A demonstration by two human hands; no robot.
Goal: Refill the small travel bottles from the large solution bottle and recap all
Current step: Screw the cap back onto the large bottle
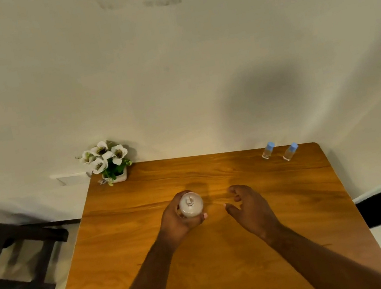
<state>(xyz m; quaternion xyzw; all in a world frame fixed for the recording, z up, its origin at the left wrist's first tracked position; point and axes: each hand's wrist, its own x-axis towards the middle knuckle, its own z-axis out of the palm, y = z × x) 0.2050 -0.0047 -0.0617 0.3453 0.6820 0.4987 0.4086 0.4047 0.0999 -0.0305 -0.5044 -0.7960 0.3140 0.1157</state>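
A: Large bottle [191,205]?
B: Held upright mid-table [228,252], grasped by the left hand [179,218].
A: Right hand [248,206]?
B: Loosely curled, nothing held. Two blue-capped travel bottles [268,150] are seen at the far right corner.

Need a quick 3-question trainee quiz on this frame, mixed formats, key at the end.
1. True or false: both small travel bottles have blue caps on.
2. Which of the hands grips the large solution bottle? A) left hand B) right hand C) both
3. Fill in: the flower pot stands at the far ____ corner of the table.

Key: 1 true; 2 A; 3 left.
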